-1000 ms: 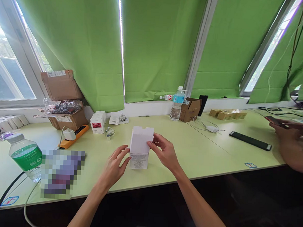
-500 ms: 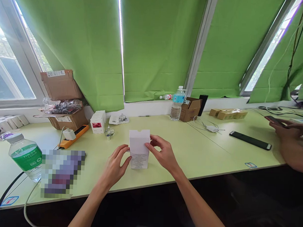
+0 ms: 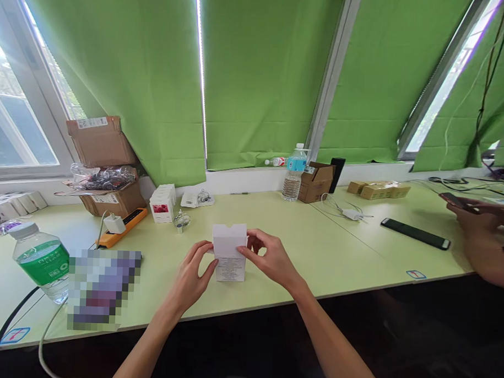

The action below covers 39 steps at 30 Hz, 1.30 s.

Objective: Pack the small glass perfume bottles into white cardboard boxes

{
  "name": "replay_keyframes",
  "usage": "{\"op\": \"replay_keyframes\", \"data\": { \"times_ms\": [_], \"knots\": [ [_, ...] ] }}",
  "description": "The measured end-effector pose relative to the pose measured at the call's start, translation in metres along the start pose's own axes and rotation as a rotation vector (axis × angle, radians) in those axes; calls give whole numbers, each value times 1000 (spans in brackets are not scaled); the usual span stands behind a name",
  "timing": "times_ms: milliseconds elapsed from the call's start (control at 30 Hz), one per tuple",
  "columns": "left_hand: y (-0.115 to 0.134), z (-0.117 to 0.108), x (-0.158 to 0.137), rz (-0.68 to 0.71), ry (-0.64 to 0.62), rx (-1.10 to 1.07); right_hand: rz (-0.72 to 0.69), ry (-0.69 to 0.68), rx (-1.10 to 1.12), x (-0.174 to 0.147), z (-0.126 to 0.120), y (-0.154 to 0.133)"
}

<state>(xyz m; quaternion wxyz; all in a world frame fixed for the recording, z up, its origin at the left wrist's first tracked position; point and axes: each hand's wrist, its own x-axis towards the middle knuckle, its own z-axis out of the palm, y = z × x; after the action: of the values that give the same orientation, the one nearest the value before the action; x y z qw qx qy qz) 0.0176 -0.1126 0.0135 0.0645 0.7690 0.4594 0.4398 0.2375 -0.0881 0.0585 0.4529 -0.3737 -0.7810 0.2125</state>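
A small white box (image 3: 230, 270) stands upright on the table in front of me, small print on the lower part of its near face. Above the print rises a plain white panel (image 3: 229, 240) with a notch in its top edge. My left hand (image 3: 194, 272) grips the box's left side, thumb low by the print and fingertips higher up. From the right, my right hand (image 3: 270, 258) pinches the panel's edge, its thumb on the near face and its other fingers behind. What is inside the box is hidden.
Beyond the box are a row of small white boxes (image 3: 162, 203) and a clear-wrapped item (image 3: 182, 222). At left are a green-labelled bottle (image 3: 45, 261), a blurred-out item (image 3: 103, 286) and an orange power strip (image 3: 129, 227). At right, a co-worker's hand (image 3: 484, 233) holds a phone near a black phone (image 3: 416, 233).
The white panel's top edge has come down and tipped slightly, with my right hand lowering alongside. My left hand and the box's base have barely moved.
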Motion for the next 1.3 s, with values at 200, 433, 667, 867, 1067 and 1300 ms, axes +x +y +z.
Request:
{"op": "replay_keyframes", "data": {
  "times_ms": [200, 433, 667, 867, 1067, 1300],
  "knots": [
    [2, 3, -1, -53, 40, -68, 20, -22, 48, 0, 0, -1],
    [5, 3, 1, -82, 44, -176, 30, 39, 104, -3, 3, -7],
    [4, 4, 1, -93, 53, -217, 34, 5, 41, -2, 3, -6],
    [1, 7, -1, -106, 45, -236, 14, 1, 9, -2, 4, -7],
    [1, 8, -2, -137, 48, -214, -31, 21, -12, -2, 5, -12],
    [3, 9, -1, -106, 36, -222, -47, -16, -44, -2, 3, -4]
  ]
}}
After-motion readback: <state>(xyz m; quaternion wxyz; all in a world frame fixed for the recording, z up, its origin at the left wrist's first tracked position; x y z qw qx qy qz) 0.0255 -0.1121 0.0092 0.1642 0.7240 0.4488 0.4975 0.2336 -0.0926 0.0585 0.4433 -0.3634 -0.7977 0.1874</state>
